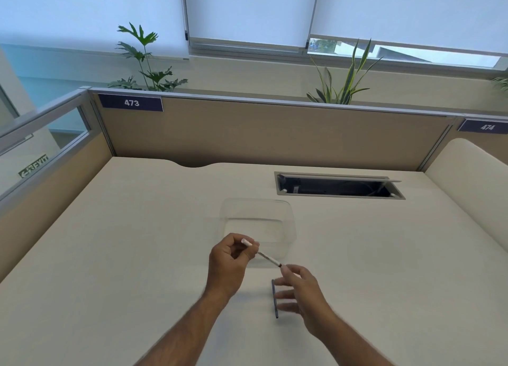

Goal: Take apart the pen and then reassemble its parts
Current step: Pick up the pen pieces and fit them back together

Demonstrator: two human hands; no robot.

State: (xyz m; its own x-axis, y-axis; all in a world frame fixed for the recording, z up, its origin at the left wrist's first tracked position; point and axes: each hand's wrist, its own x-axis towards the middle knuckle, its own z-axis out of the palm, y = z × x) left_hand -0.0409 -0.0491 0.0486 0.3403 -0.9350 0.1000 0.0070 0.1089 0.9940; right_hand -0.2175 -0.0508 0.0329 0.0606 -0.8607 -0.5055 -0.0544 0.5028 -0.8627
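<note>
- Head view: nearest the camera are my two bare forearms, reaching in over the pale desk (110, 255) from the bottom edge.
- My left hand (229, 261) is curled shut around the white pen body (262, 254); its capped white end sticks up out of my fist, and the shaft slants down and to the right, just in front of the clear plastic container (258, 225).
- My right hand (301, 291) meets the dark tip end of that pen body with thumb and forefinger. The other fingers are spread loose; whether the pinch is truly closed on the tip, I cannot tell through the blur.
- A thin dark blue pen part (275, 299) lies flat on the desk under my right fingers, nearer me than the container and apart from the pen body.
- Beyond the container and to its right, a cable tray (338, 185) is sunk into the desk, lid raised.
- Farther back stands the beige partition (261, 135), with a label (131, 102) reading 473.
</note>
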